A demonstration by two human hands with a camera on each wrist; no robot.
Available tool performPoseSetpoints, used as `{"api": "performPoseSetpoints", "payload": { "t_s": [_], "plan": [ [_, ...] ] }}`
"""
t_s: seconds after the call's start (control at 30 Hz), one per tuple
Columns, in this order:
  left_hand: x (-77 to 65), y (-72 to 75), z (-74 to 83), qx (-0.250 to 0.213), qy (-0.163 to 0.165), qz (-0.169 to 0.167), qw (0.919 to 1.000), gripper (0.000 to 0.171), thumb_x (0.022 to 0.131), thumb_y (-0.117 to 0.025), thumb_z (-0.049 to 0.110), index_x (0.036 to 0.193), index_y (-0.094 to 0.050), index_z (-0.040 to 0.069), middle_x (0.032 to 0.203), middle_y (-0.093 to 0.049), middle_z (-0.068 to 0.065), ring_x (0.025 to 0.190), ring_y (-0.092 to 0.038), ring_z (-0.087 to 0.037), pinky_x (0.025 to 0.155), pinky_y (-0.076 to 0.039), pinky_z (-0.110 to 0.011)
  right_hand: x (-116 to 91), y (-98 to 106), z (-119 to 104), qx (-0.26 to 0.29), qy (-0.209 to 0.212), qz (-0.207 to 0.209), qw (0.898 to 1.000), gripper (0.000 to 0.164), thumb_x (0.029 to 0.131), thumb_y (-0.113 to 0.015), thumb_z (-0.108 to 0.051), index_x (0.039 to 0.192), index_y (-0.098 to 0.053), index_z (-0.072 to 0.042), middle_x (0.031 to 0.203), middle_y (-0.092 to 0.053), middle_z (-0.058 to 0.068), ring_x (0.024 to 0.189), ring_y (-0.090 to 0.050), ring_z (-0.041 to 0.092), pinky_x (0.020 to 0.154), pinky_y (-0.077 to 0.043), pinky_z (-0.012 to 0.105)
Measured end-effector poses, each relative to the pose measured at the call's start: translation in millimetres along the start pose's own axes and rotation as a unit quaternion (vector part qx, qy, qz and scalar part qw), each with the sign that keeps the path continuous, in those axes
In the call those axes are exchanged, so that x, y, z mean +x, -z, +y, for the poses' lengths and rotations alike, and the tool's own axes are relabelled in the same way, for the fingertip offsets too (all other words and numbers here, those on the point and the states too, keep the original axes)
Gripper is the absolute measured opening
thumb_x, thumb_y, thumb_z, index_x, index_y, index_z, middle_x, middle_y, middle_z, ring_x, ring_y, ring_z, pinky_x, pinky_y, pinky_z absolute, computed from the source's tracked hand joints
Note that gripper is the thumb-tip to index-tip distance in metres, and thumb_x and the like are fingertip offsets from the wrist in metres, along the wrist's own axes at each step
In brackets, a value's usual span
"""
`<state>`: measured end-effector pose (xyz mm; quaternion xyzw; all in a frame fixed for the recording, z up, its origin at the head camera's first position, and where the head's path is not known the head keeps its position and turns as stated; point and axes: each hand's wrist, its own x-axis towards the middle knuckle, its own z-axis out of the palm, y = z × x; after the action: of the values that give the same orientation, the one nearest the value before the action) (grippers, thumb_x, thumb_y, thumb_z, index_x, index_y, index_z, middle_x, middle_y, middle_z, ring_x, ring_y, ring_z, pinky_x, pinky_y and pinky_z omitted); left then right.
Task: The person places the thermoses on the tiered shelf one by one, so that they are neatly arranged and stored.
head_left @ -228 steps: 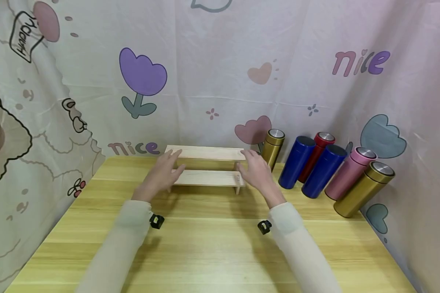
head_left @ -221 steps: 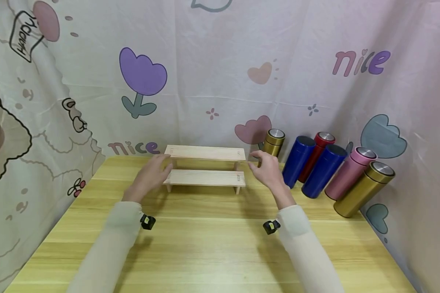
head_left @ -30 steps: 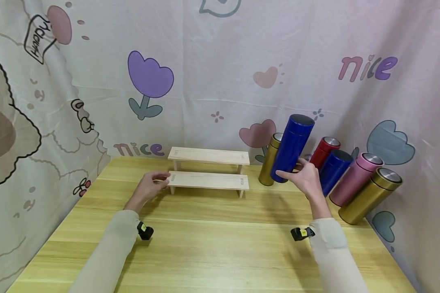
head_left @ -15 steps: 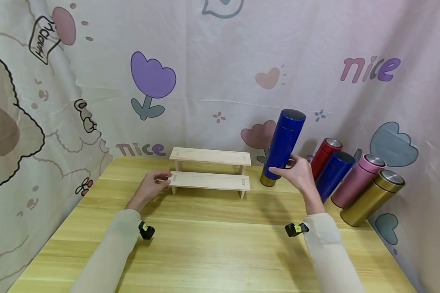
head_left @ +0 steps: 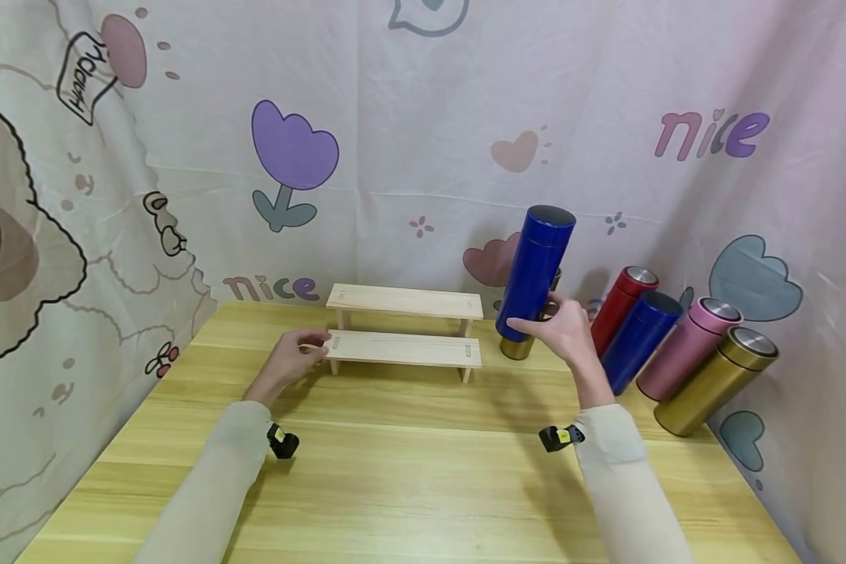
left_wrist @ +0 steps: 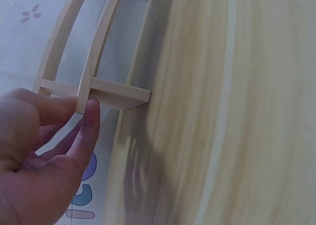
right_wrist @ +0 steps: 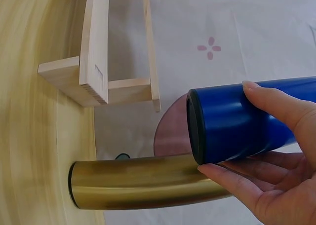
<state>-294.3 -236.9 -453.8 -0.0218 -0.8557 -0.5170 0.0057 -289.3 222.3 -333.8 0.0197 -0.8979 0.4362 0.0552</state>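
Note:
My right hand [head_left: 567, 333] grips a blue thermos [head_left: 538, 262] near its base, thumb on one side and fingers round the other. The thermos is off the table, tilted slightly, and in front of a gold thermos [head_left: 515, 349], hiding most of it. In the right wrist view the blue thermos's dark base [right_wrist: 196, 129] shows beside the standing gold one. A two-tier wooden shelf [head_left: 402, 348] stands left of these. My left hand [head_left: 289, 364] pinches the left end of its lower board between thumb and fingers, as the left wrist view shows the board end [left_wrist: 84, 99] closely.
At the right of the wooden table [head_left: 409, 486] stand a red thermos [head_left: 619, 301], another blue thermos [head_left: 638, 341], a pink thermos [head_left: 685, 352] and a large gold thermos [head_left: 712, 384]. A printed curtain [head_left: 409, 94] hangs behind the table and along its sides.
Over the last second my right hand has carried the blue thermos left, across the gold thermos. My left hand keeps its pinch. Several seconds back, both hands were at the shelf and that thermos stood on the table.

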Motion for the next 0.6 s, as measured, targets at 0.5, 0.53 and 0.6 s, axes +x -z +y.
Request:
{"api": "performPoseSetpoints", "payload": {
  "t_s": [0.5, 0.53, 0.6],
  "plan": [
    [4.9, -6.8, 4.6, -0.017, 0.005, -0.02, 0.9996, 0.039, 0.102, -0.06, 0.003, 0.139, -0.058, -0.007, 0.137, -0.058, -0.031, 0.097, -0.071, -0.023, 0.089, -0.063, -0.037, 14, -13, -17, 0.007, 0.009, -0.006, 1.0, 0.094, 0.082, -0.086, -0.042, 0.153, -0.042, 0.001, 0.146, -0.058, 0.025, 0.13, -0.061, 0.041, 0.11, -0.052, 0.055],
    [5.1, -7.2, 4.6, -0.018, 0.007, -0.02, 0.9996, 0.038, 0.102, -0.06, 0.003, 0.138, -0.058, -0.007, 0.137, -0.059, -0.031, 0.097, -0.071, -0.022, 0.089, -0.063, -0.037, 15, -15, -19, 0.006, 0.01, -0.008, 1.0, 0.093, 0.082, -0.086, -0.042, 0.153, -0.042, 0.001, 0.146, -0.058, 0.025, 0.13, -0.061, 0.041, 0.11, -0.052, 0.055],
    [4.9, -7.7, 5.1, -0.019, 0.007, -0.02, 0.9996, 0.038, 0.102, -0.06, 0.003, 0.138, -0.058, -0.008, 0.136, -0.059, -0.031, 0.095, -0.071, -0.021, 0.088, -0.063, -0.036, 18, -20, -24, 0.007, 0.014, -0.012, 1.0, 0.092, 0.082, -0.086, -0.041, 0.152, -0.044, 0.0, 0.145, -0.06, 0.025, 0.129, -0.062, 0.041, 0.111, -0.051, 0.055]
  ]
}}
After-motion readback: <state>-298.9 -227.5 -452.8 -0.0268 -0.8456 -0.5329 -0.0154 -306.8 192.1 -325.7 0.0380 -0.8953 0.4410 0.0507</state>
